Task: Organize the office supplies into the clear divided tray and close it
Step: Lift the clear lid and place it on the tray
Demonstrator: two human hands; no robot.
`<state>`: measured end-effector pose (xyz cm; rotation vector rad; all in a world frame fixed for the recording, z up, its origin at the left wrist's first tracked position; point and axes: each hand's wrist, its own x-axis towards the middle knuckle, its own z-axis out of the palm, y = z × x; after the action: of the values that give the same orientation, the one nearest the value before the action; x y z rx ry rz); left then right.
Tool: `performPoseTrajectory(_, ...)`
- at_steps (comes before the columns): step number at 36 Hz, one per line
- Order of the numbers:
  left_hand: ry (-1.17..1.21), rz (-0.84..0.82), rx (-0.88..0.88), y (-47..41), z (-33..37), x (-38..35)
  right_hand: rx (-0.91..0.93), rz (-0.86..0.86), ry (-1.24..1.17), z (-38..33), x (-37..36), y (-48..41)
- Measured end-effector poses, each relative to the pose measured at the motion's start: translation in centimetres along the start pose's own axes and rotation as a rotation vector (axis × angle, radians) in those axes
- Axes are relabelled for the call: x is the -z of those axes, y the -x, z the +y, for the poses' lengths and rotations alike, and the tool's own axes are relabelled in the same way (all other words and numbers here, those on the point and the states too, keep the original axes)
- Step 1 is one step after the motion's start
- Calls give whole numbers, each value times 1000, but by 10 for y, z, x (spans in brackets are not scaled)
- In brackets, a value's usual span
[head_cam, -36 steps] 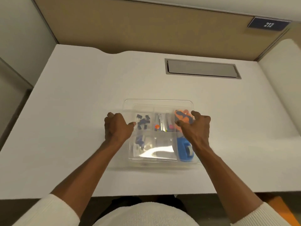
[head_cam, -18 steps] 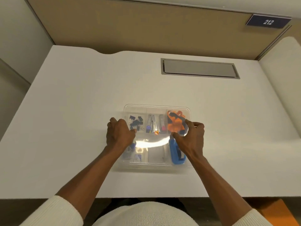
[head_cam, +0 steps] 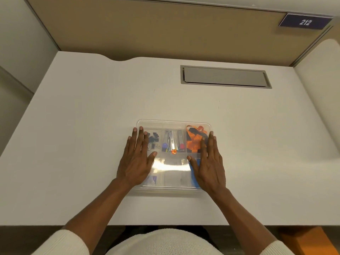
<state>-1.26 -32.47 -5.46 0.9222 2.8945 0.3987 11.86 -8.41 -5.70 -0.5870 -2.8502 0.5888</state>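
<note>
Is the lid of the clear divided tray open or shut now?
Shut, it seems: the clear plastic lid lies flat over the clear divided tray, both hands pressing it. Whether it is latched, I cannot tell.

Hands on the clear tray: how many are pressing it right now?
2. The left hand lies flat, fingers spread, on the left side of the clear tray; the right hand lies flat on its right side. Neither holds anything.

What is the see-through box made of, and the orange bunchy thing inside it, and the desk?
The clear divided tray looks like hard glossy plastic: you see through it, and its lid throws a bright glare. The orange and dark crumpled strap seems to be soft woven fabric, since it folds and bunches, though it could be ribbon. The white desk looks like smooth matte laminate, with no grain showing.
</note>
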Motion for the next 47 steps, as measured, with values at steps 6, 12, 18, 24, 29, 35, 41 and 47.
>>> performPoseTrajectory(6, 9, 9, -29, -2, -6, -11, 53, -48, 131, 5, -8, -2)
performPoseTrajectory(12, -4, -19, -47, -2, -5, -9, 78, -68, 142, 6, -10, -2)
performPoseTrajectory(18, -66, -23, -58, -2, -1, -5, 98, -61, 203, 7, -12, -2)
performPoseTrajectory(24, -88, -55, -38, -4, 0, -3, 128, -51, 230, 9, -15, -2)
performPoseTrajectory(29, -127, -82, -39, -7, -1, 0, 123, -40, 224, 9, -14, -2)
performPoseTrajectory(35, -135, -100, -45, -14, -5, 8, 106, -53, 217, 10, -15, -2)
performPoseTrajectory(41, -63, -150, -112, -30, -14, 17, 100, -65, 212, 10, -15, -2)
performPoseTrajectory(47, -53, -207, -102, -33, -13, 20, 107, -55, 202, 9, -14, -2)
